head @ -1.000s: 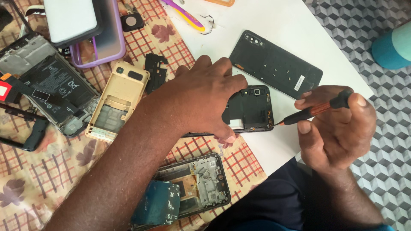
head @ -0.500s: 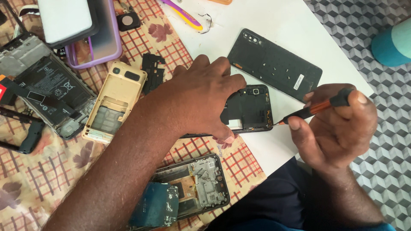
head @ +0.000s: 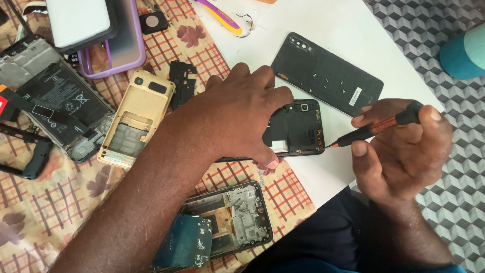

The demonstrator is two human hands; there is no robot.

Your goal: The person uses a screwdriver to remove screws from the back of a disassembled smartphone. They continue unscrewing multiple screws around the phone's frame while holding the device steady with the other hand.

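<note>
**Hand covering most of the open phone, screwdriver tip at its edge**

The left hand is lying flat, fingers spread, pressing down the opened black phone on the white tabletop and hiding most of it. The right hand is curling around a small screwdriver, its tip touching the phone's right edge. Compared to a second ago, barely anything is changing; the view is just drifting slightly. Counting: one loose black back cover, one gold phone frame, and one stripped phone near the bottom, partly blocked.
</note>
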